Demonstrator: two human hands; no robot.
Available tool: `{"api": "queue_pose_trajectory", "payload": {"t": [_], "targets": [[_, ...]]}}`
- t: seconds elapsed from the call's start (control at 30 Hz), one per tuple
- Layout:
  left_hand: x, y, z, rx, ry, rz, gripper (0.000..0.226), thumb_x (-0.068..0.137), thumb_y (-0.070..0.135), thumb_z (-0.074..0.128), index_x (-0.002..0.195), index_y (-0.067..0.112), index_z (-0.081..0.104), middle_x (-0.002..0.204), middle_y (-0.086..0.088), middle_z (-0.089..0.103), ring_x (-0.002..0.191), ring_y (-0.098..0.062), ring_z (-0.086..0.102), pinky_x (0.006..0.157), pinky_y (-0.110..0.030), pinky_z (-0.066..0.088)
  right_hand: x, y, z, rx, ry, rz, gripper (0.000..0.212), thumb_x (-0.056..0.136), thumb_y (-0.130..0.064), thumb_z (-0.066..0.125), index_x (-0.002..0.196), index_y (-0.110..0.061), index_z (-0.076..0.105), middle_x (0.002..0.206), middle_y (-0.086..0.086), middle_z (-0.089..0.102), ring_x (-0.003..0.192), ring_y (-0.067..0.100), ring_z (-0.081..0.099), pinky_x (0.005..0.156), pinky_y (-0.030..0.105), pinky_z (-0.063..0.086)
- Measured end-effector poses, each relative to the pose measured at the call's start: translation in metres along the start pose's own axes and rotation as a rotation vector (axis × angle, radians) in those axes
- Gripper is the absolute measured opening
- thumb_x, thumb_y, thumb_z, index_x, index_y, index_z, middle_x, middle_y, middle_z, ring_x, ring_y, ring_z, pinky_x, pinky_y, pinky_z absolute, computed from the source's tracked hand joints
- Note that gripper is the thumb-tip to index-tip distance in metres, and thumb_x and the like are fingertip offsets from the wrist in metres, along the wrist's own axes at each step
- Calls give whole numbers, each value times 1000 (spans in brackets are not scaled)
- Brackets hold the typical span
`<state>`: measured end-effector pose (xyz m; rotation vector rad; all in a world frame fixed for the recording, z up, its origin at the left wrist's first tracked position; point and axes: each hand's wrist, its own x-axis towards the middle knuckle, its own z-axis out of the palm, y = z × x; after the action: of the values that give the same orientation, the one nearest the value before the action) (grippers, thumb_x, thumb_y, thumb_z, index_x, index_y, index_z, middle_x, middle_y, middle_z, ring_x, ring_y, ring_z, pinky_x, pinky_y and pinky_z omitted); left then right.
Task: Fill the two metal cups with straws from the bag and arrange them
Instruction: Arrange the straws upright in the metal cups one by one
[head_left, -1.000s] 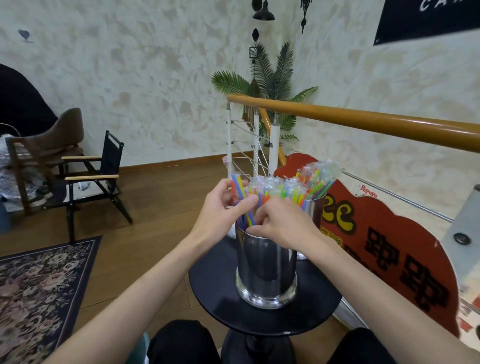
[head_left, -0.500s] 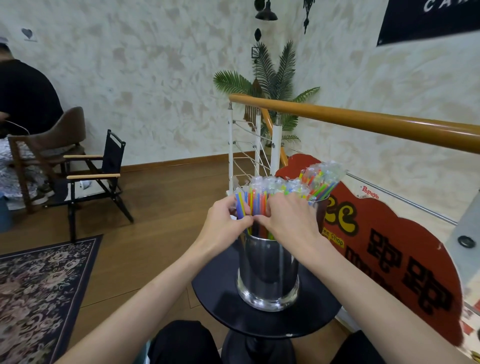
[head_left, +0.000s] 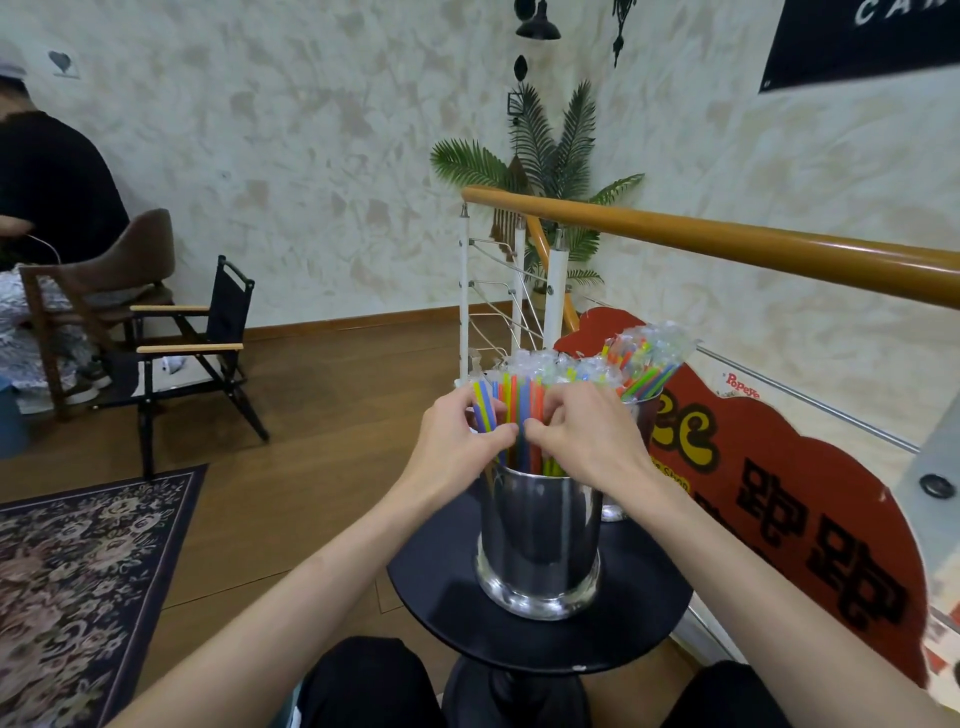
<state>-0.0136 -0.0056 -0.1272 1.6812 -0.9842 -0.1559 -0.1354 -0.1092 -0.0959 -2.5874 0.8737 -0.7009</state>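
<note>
Your left hand (head_left: 457, 441) and your right hand (head_left: 582, 441) come together above the near metal cup (head_left: 540, 540), the fingertips almost touching. Both hands have curled fingers that pinch the bundle of straws (head_left: 514, 410) standing upright in this cup. The straws are thin, bright plastic tubes in clear wrappers. The cup is a shiny cylinder on the round black table (head_left: 447, 587). The second metal cup (head_left: 641, 415) stands just behind, with its straws (head_left: 644, 358) leaning to the right.

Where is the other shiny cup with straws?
In the head view, the second shiny metal cup stands on the round black table, behind and right of the near metal cup, beside the red sign.
</note>
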Motion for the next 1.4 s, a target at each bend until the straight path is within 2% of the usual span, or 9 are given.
{"api": "queue_pose_trajectory", "payload": {"t": [0.03, 0.1, 0.23, 0.43, 0.53, 0.67, 0.87, 1.23, 1.4], "targets": [[1, 0, 0, -8, 2, -5, 17, 82, 18, 81, 95, 18, 69, 90, 3, 71, 85, -14, 68, 75, -29, 58, -1, 2, -2, 61, -18, -17, 26, 90, -33, 71, 69, -22, 60, 63, -4, 68, 65, 7, 66, 70, 29, 52], [0, 0, 0, -45, -2, 1, 15, 83, 18, 81, 93, 17, 70, 89, 1, 72, 85, -15, 68, 73, -25, 58, -3, 5, -7, 170, -68, -43, 23, 93, -29, 72, 73, -20, 63, 60, -6, 70, 54, -3, 62, 62, 20, 46], [-5, 3, -4, -144, -43, 66, 8, 85, 14, 80, 83, 16, 72, 89, -2, 74, 86, -18, 69, 76, -26, 57, -5, 11, -15, 293, -119, -75, 20, 93, -27, 72, 77, -16, 67, 69, -3, 71, 47, -6, 57, 50, 9, 39], [-9, 3, -9, -222, -110, 106, 11, 84, 9, 80, 83, 13, 70, 83, 11, 70, 81, -9, 69, 70, -21, 53, -5, 14, -15, 290, -134, -131, 15, 93, -33, 72, 86, -20, 72, 77, -7, 68, 59, -8, 59, 56, 10, 42], [-8, 3, -11, -279, -160, 107, 20, 83, 4, 80, 93, 12, 65, 90, -1, 74, 87, -14, 72, 75, -25, 57, -5, 15, -16, 342, -141, -134, 13, 93, -31, 73, 89, -19, 73, 80, -3, 73, 60, -1, 64, 57, 10, 46], [-8, 2, -13, -237, -222, 92, 33, 82, 7, 81, 111, 14, 67, 94, -2, 77, 91, -18, 73, 87, -34, 59, -6, 18, -14, 397, -108, -129, 16, 89, -32, 77, 85, -17, 75, 72, -1, 74, 59, 4, 67, 60, 12, 48], [-7, 5, -13, -232, -282, 110, 22, 83, 16, 81, 105, 16, 75, 101, -1, 77, 96, -21, 73, 86, -32, 59, -8, 15, -11, 398, -55, -144, 23, 84, -35, 81, 77, -15, 72, 66, -6, 69, 56, 3, 66, 59, 14, 51], [-4, 2, -14, -263, -242, 96, 18, 83, 6, 79, 95, 18, 74, 90, 4, 77, 89, -15, 74, 80, -26, 58, -12, 16, -11, 453, -34, -157, 14, 83, -31, 81, 79, -23, 71, 71, -5, 74, 65, 4, 72, 69, 20, 59], [-2, 1, -13, -269, -222, 97, 21, 82, 4, 79, 100, 10, 72, 90, 3, 78, 88, -15, 75, 77, -25, 58, -11, 16, -10, 467, -34, -165, 16, 80, -33, 84, 84, -18, 77, 71, -3, 75, 67, 5, 72, 74, 25, 61]]}}
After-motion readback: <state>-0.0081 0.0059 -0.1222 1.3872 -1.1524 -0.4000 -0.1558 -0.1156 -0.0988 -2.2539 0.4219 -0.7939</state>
